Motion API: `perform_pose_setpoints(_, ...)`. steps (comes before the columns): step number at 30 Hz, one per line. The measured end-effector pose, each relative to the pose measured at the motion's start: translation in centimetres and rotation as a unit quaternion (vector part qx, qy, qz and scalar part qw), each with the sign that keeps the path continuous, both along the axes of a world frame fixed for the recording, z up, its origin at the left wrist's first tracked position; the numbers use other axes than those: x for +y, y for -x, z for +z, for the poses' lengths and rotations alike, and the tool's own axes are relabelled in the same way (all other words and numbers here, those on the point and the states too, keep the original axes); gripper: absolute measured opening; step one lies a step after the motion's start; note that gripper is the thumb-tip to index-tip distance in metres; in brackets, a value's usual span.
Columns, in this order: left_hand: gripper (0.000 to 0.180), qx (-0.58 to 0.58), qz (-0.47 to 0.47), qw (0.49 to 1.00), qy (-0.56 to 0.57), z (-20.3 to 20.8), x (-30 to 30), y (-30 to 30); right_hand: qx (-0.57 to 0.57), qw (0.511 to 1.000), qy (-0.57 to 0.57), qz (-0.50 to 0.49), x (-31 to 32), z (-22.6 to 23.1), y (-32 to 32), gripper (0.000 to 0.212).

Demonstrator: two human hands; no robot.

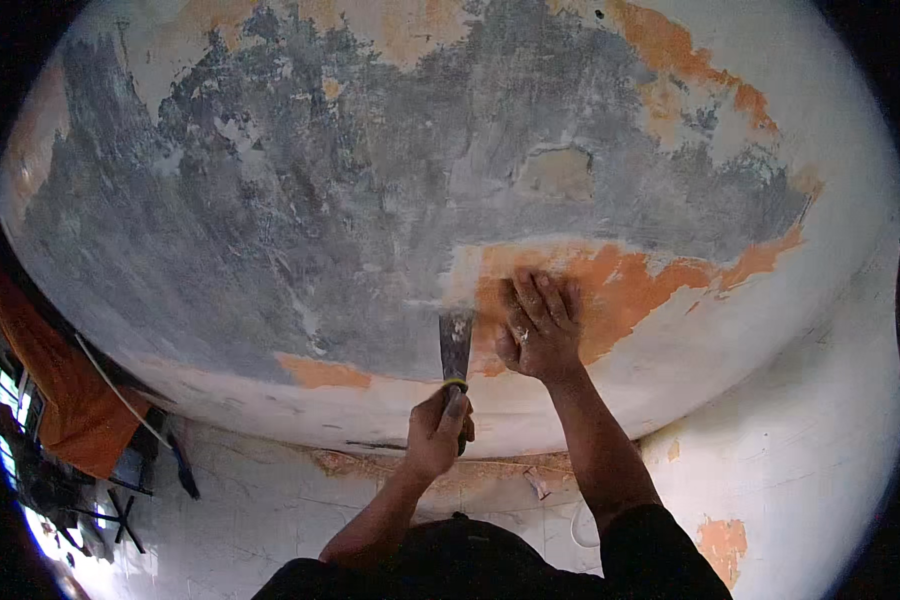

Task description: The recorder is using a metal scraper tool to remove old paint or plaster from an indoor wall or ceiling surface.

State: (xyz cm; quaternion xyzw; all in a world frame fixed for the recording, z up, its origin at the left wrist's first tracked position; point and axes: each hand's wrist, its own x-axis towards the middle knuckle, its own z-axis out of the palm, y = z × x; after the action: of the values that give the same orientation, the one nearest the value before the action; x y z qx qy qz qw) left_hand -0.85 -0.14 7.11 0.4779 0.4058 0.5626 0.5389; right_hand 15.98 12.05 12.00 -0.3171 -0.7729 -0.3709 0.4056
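Observation:
My left hand (pixel 434 436) is closed round the dark handle of a scraper (pixel 456 345) with a yellow band near the blade. The blade points up and its tip meets the wall (pixel 320 210), by the lower border of a grey bare area. To its right, my right hand (pixel 544 325) lies flat over an orange patch (pixel 642 290), fingers stretched out and slightly blurred. It seems to touch the surface, with nothing visible in it; what lies under the palm is hidden. Pale paint surrounds the grey and orange areas with ragged edges.
An orange cloth (pixel 65 400) hangs at the far left, beside a long pale stick (pixel 120 390) with a dark end. Below it stands a black crossed frame (pixel 122 522). Another pale surface (pixel 770 440) with a small orange patch fills the lower right.

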Motion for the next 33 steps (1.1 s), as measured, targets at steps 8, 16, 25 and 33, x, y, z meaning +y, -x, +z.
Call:
perform_pose_setpoints(8,0.036,0.000,0.007,0.999,0.040,1.7,-0.1,-0.6,-0.011,0.999,-0.029,-0.013,0.3,0.2,-0.3,0.048)
perform_pose_setpoints(16,0.035,0.081,0.031,0.996,0.009,2.2,0.3,-0.4,-0.012,1.000,-0.006,-0.005,0.3,0.1,-0.6,0.049)
perform_pose_setpoints(25,0.032,0.022,0.002,1.000,0.017,0.3,0.8,-0.3,-0.005,1.000,-0.001,-0.006,0.3,0.1,-0.3,0.049)
perform_pose_setpoints(33,0.035,0.050,0.008,0.999,-0.004,1.9,1.0,-0.4,0.006,1.000,0.000,0.008,0.3,0.1,-0.7,0.048)
